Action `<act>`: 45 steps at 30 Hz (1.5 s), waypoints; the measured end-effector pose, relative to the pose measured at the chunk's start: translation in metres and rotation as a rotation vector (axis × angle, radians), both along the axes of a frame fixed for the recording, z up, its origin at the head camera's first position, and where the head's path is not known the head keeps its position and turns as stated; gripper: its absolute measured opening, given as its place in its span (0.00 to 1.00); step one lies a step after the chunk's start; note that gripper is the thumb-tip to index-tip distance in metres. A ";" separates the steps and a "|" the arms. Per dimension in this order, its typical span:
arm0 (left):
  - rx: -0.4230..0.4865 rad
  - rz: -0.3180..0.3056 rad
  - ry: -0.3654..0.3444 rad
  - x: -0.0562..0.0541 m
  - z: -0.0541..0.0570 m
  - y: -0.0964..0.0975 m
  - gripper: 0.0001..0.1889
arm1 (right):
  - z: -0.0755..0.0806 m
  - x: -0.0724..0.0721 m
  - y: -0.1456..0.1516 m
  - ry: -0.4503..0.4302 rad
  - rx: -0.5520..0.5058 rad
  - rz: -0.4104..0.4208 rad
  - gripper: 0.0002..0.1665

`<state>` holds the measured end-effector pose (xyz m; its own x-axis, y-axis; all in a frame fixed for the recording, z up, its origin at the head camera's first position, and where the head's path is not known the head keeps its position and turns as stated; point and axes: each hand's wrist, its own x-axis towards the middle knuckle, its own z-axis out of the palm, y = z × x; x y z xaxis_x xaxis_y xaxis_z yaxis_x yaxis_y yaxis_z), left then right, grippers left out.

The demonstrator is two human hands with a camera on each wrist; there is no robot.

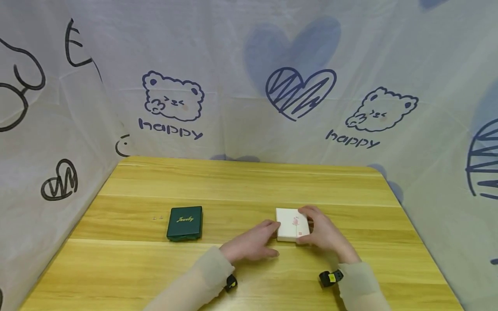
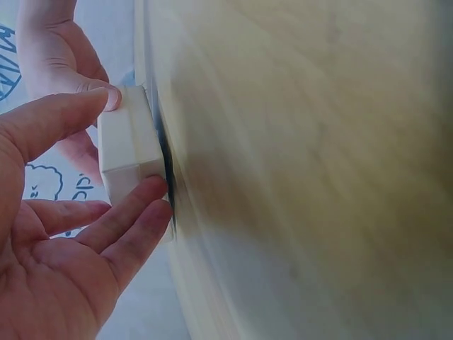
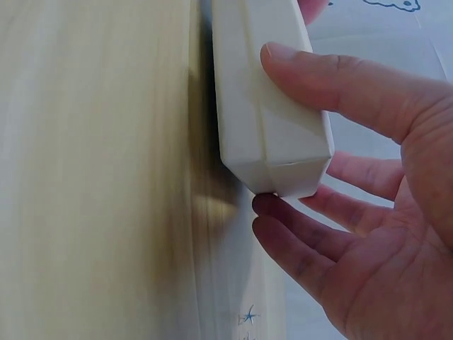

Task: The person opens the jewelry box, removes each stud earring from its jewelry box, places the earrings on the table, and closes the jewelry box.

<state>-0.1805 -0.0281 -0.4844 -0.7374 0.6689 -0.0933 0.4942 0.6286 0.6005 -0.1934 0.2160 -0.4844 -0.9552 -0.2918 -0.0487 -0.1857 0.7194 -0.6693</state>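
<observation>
A small white square box (image 1: pixel 287 224) with a pink flower print sits on the wooden table, right of the middle. My right hand (image 1: pixel 324 231) grips it from the right, thumb at the near side and a finger at the far corner; in the right wrist view its thumb (image 3: pixel 304 67) lies on the box's side wall. From the left, my left hand (image 1: pixel 253 242) touches the box with its fingertips, the fingers fairly straight. Its thumb stands apart from the box in the head view. The left wrist view shows a seam round the white box (image 2: pixel 131 138).
A dark green box (image 1: pixel 185 223) with gold "Jewelry" lettering lies on the table (image 1: pixel 233 185) to the left. Two tiny items (image 1: pixel 157 218), too small to make out, lie left of it. Behind the table hangs a printed white cloth (image 1: pixel 233 108).
</observation>
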 end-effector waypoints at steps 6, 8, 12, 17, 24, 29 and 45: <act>0.026 -0.023 0.000 0.000 -0.001 0.004 0.41 | 0.000 -0.001 0.005 0.016 -0.002 0.012 0.51; 0.027 -0.025 -0.006 0.000 0.000 0.004 0.41 | 0.000 -0.001 0.006 0.020 -0.002 0.017 0.51; 0.011 -0.026 -0.011 0.000 0.000 0.005 0.39 | -0.001 -0.001 0.006 0.027 0.003 0.029 0.51; -0.006 -0.025 -0.003 -0.001 -0.001 0.004 0.36 | -0.001 -0.001 0.005 0.037 0.007 0.043 0.51; -0.002 -0.011 0.006 -0.004 0.002 -0.002 0.33 | 0.003 0.000 0.008 0.030 -0.008 0.055 0.51; 0.021 0.018 0.057 -0.010 0.006 -0.015 0.26 | 0.009 -0.002 0.018 0.088 -0.013 0.066 0.46; -0.069 0.240 0.238 -0.024 0.028 -0.100 0.32 | 0.028 -0.010 0.054 0.215 0.246 -0.053 0.41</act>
<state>-0.2048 -0.1285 -0.4560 -0.8798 0.4714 0.0614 0.4480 0.7790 0.4386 -0.2035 0.2699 -0.4567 -0.9648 -0.2463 0.0923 -0.2619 0.8672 -0.4235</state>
